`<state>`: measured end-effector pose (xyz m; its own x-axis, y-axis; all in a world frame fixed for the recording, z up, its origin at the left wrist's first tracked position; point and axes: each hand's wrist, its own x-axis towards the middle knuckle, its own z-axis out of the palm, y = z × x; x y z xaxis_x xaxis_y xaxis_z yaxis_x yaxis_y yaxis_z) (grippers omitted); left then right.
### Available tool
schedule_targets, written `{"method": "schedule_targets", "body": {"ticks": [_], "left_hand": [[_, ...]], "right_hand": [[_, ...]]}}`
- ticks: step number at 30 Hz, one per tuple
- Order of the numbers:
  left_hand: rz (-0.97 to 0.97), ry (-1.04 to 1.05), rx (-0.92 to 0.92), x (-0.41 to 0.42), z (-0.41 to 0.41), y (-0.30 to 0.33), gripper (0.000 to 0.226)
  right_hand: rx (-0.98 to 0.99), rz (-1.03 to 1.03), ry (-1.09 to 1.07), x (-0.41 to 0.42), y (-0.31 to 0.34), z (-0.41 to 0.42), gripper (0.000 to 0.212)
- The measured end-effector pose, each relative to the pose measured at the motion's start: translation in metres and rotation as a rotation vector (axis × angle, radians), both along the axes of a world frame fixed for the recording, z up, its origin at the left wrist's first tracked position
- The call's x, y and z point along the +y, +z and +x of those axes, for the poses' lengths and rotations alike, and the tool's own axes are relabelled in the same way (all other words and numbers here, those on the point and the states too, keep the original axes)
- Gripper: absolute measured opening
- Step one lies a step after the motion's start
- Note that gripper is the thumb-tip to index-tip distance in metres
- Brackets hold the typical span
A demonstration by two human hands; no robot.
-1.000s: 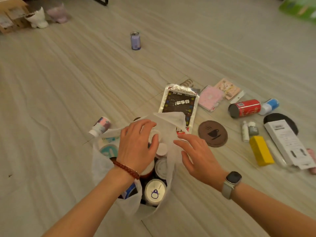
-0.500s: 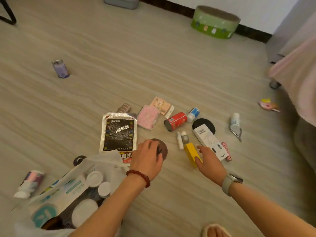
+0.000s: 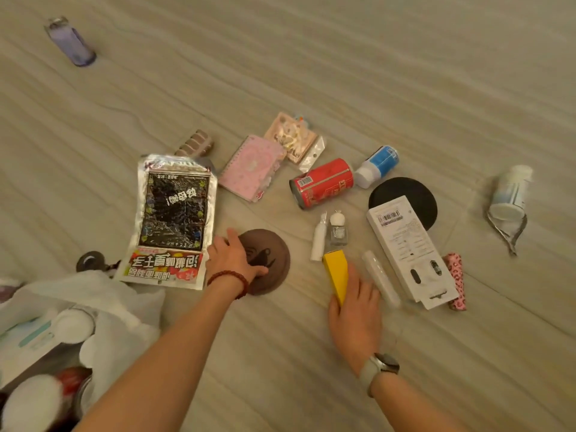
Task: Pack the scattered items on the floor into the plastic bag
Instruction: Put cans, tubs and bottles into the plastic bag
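Note:
My left hand (image 3: pixel 233 260) lies over the left part of a round brown coaster (image 3: pixel 274 260) with a cup print, thumb and fingers closing on its edge. My right hand (image 3: pixel 355 313) grips the near end of a yellow box (image 3: pixel 336 269) on the floor. The white plastic bag (image 3: pixel 124 310) lies open at the lower left with several lidded tubs and a carton inside. Scattered beyond are a foil snack pouch (image 3: pixel 174 213), a pink notebook (image 3: pixel 249 166), a red can (image 3: pixel 324 182) and a long white box (image 3: pixel 408 247).
A clear tube (image 3: pixel 380 282) touches my right hand's fingers. Small bottles (image 3: pixel 318 241) stand beyond the yellow box. A black disc (image 3: pixel 408 191), blue-capped bottle (image 3: pixel 378 165), pink leopard tube (image 3: pixel 455 279), white bottle (image 3: pixel 511 191) and purple can (image 3: pixel 70 42) lie farther off.
Both hands have left the bag's opening and moved right. The left hand has settled on the brown coaster and the right hand has closed on the yellow box. The view has shifted right.

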<state>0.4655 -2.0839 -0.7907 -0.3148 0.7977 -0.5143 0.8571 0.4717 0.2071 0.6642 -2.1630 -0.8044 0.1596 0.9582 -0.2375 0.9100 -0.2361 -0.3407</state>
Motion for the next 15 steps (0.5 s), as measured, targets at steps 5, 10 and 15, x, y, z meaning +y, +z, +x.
{"method": "schedule_targets", "body": {"ticks": [5,10,15], "left_hand": [[0.155,0.155,-0.137,-0.018,0.002,0.016,0.036],[0.300,-0.043,-0.265,-0.059,-0.002,0.080,0.019],[0.339,-0.177,-0.287,-0.099,-0.052,0.154,0.037]], "right_hand": [[0.306,-0.116,0.051,-0.011,0.017,0.009,0.070],[0.556,-0.057,0.073,-0.009,0.050,-0.001,0.067],[0.760,0.059,0.096,0.000,0.091,-0.054,0.061]]}}
